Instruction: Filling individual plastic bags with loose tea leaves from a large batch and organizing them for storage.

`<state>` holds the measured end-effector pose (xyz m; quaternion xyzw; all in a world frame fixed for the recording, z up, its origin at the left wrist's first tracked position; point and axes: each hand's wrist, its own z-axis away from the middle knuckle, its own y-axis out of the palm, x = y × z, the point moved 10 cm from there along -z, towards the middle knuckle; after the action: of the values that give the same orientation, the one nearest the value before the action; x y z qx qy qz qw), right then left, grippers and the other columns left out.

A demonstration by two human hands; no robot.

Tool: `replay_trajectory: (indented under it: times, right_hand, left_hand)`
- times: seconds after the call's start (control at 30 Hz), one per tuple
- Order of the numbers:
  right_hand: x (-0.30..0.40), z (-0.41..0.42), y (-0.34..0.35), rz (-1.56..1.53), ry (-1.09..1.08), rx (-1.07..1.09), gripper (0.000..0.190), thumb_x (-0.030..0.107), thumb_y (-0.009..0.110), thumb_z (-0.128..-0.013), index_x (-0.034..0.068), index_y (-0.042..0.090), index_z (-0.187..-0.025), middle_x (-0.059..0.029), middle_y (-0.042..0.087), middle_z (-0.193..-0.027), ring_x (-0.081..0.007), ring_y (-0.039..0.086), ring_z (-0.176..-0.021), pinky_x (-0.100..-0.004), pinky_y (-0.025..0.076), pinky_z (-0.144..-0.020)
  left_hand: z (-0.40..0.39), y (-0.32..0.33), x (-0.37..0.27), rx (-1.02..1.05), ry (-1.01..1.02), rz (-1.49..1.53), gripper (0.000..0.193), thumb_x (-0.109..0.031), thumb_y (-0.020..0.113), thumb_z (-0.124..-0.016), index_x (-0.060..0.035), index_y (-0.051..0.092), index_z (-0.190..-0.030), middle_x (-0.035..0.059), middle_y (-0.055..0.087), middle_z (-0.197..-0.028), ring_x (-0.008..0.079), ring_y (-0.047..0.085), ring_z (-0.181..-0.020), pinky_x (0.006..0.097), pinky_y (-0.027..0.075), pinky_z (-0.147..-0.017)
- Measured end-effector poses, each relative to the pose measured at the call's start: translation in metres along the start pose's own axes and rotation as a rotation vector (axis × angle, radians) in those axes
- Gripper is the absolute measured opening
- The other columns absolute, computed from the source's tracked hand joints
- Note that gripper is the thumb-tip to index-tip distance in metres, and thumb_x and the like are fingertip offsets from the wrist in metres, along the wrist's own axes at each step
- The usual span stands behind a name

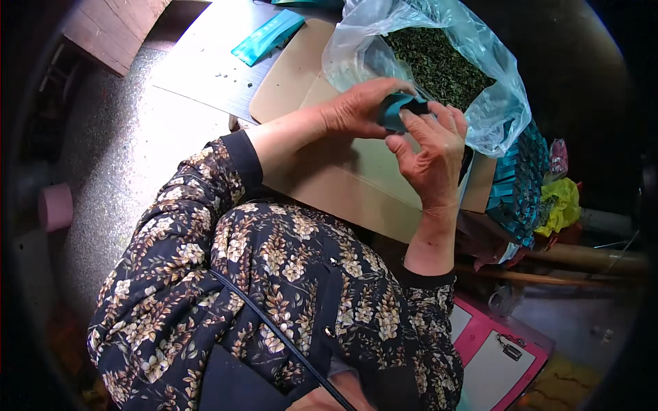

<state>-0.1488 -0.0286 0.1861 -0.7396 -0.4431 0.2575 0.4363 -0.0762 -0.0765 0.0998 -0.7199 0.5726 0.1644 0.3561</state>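
A small teal foil pouch [393, 114] is between my two hands, its dark mouth turned toward the right. My left hand [362, 109] grips the pouch from the left, thumb below and fingers above. At the mouth, the fingers of my right hand [434, 138] hold the rim, with the thumb just under it; the exact fingertip contact is partly hidden. Right behind the pouch lies a heap of dried tea-like leaves [437, 61] in a large clear plastic bag [493, 115]. Cardboard flaps [354, 180] spread beneath both hands.
Another teal pouch [270, 36] lies flat on the grey tabletop [200, 67], near scattered leaf bits. Many teal packets [516, 190] are stacked at the right, beside a yellow plastic bag [560, 205]. A pink-framed case [504, 354] sits low right; a wooden board [115, 31] juts in upper left.
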Motion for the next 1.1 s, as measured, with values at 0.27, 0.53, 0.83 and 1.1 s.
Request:
replay_trajectory:
  times: [0.27, 0.53, 0.83, 1.1]
  right_hand:
    - [-0.005, -0.025, -0.028, -0.022, -0.068, -0.182, 0.029, 0.013, 0.072, -0.064, 0.007, 0.066, -0.091, -0.0081, 0.066, -0.088, -0.0283, 0.059, -0.094, -0.0418, 0.04, -0.089]
    - [-0.058, -0.018, -0.03, -0.226, 0.081, -0.376, 0.024, 0.006, 0.069, -0.068, 0.006, 0.066, -0.092, -0.0089, 0.066, -0.092, -0.0297, 0.061, -0.089, -0.0386, 0.048, -0.078]
    - [-0.138, -0.001, 0.057, 0.288, 0.213, 0.001, 0.018, 0.008, 0.062, -0.072, 0.008, 0.067, -0.089, -0.0096, 0.065, -0.088, -0.0305, 0.06, -0.086, -0.0391, 0.048, -0.078]
    - [-0.124, -0.011, 0.051, 0.192, 0.179, -0.107, 0.017, 0.006, 0.064, -0.071, 0.008, 0.066, -0.088, -0.0092, 0.063, -0.085, -0.0292, 0.059, -0.082, -0.0398, 0.048, -0.073]
  left_hand:
    - [-0.02, -0.018, 0.008, -0.158, 0.019, 0.102, 0.066, -0.021, 0.08, -0.066, -0.008, 0.046, -0.121, 0.014, 0.058, -0.108, 0.0298, 0.059, -0.1, 0.0365, 0.048, -0.086]
    - [-0.019, -0.022, 0.033, -0.158, -0.062, 0.099, 0.065, -0.019, 0.08, -0.069, -0.0064, 0.046, -0.122, 0.0121, 0.058, -0.107, 0.023, 0.058, -0.098, 0.0337, 0.048, -0.087]
    - [-0.019, -0.028, 0.02, -0.194, 0.015, -0.025, 0.072, -0.018, 0.082, -0.068, -0.0049, 0.043, -0.127, 0.0109, 0.057, -0.11, 0.0161, 0.055, -0.1, 0.0308, 0.046, -0.091]
    - [-0.018, -0.02, 0.04, -0.161, -0.078, 0.102, 0.078, -0.018, 0.081, -0.07, -0.0072, 0.037, -0.133, 0.0125, 0.055, -0.114, 0.0176, 0.054, -0.106, 0.0325, 0.044, -0.094]
